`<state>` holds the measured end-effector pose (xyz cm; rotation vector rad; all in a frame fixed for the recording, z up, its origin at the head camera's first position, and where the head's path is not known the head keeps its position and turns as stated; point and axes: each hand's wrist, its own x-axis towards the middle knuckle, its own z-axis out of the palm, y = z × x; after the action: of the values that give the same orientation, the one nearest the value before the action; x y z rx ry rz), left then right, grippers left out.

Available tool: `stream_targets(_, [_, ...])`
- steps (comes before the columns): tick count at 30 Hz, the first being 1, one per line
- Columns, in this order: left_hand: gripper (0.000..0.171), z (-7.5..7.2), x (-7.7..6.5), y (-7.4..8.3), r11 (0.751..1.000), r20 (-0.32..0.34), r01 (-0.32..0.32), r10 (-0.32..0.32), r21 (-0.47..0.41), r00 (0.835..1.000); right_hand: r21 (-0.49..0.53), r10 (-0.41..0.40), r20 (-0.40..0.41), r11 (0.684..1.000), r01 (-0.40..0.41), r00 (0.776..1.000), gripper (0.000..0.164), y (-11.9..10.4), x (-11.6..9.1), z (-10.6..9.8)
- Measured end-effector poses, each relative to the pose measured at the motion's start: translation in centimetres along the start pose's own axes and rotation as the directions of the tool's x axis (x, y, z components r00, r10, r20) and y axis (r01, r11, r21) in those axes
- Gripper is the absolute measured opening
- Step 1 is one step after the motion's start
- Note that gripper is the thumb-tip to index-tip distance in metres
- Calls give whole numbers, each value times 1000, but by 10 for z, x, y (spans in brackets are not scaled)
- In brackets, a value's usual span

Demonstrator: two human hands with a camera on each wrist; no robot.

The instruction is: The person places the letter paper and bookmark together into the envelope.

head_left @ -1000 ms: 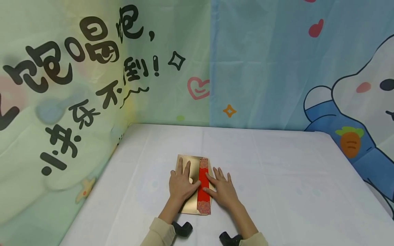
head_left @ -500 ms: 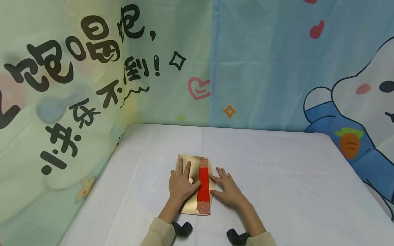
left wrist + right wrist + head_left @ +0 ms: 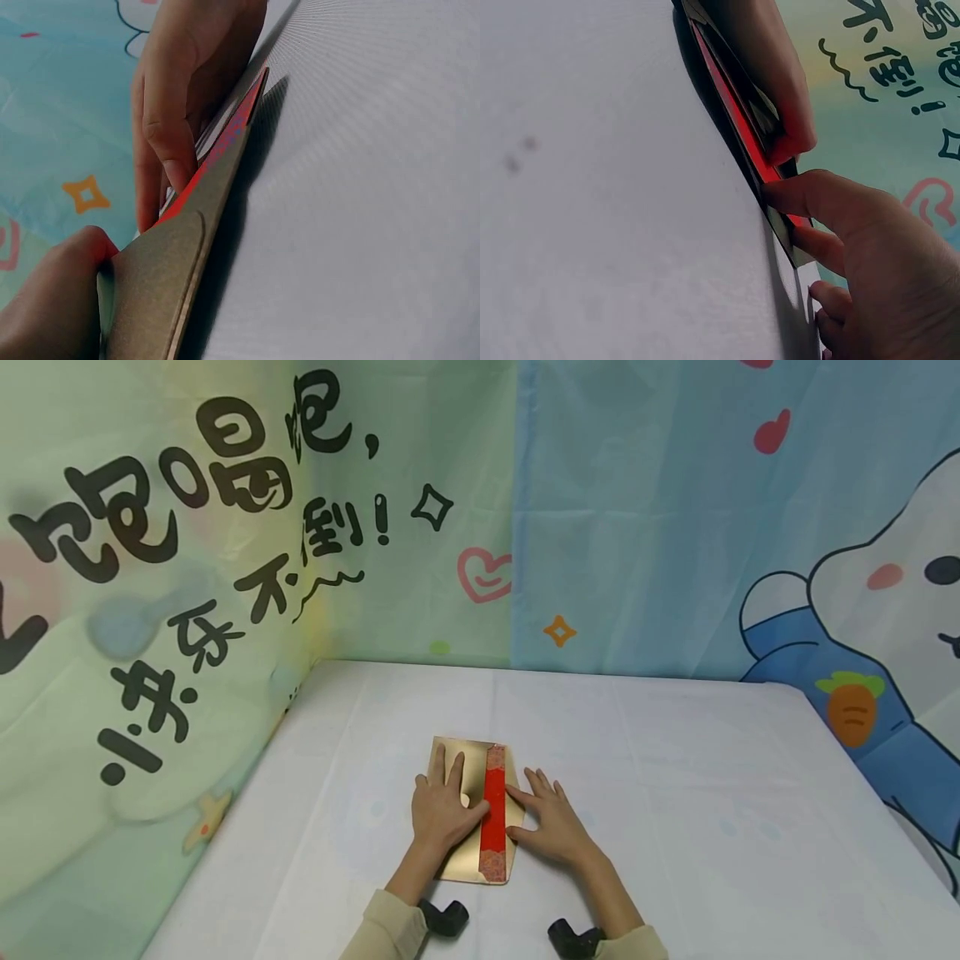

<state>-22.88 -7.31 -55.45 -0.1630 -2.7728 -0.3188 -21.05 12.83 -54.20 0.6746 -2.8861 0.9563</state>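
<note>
A gold card-like sheet lies on the white-covered table, with a long red strip with patterned ends along its right part. My left hand rests spread on the gold sheet, its thumb reaching the strip's left edge. At the strip's right edge, the thumb and index finger of my right hand touch it a short distance apart, over a narrow gold margin. In the left wrist view the gold sheet is seen edge-on, its red part partly hidden by my right hand. The right wrist view shows the red strip between both hands.
White cloth covers the table and extends around the sheet. Printed curtains hang behind and to the left. Black wrist mounts sit near the beige sleeves.
My right hand moved right off the strip, then slightly back left against its edge. The strip's right edge has shifted left, showing more gold beside it. My left hand stays in place.
</note>
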Motion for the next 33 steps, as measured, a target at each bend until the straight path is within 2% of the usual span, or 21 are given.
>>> stream_targets(14, [85,0,0,0,1000,-3,0,0,1,1000,-121,-5,-57,993,-2,998,66,-4,4,6])
stream_targets(20, [85,0,0,0,1000,-25,-6,6,-4,1000,-178,-17,-78,984,3,997,66,-3,5,10])
stream_targets(25, [85,-1,1,-1,1000,-28,-3,3,-3,1000,-187,1,-66,982,-13,998,67,-5,5,10])
stream_targets(33, [85,-1,1,0,1000,8,6,-6,7,1000,-187,-2,-55,982,-8,999,70,-6,7,10])
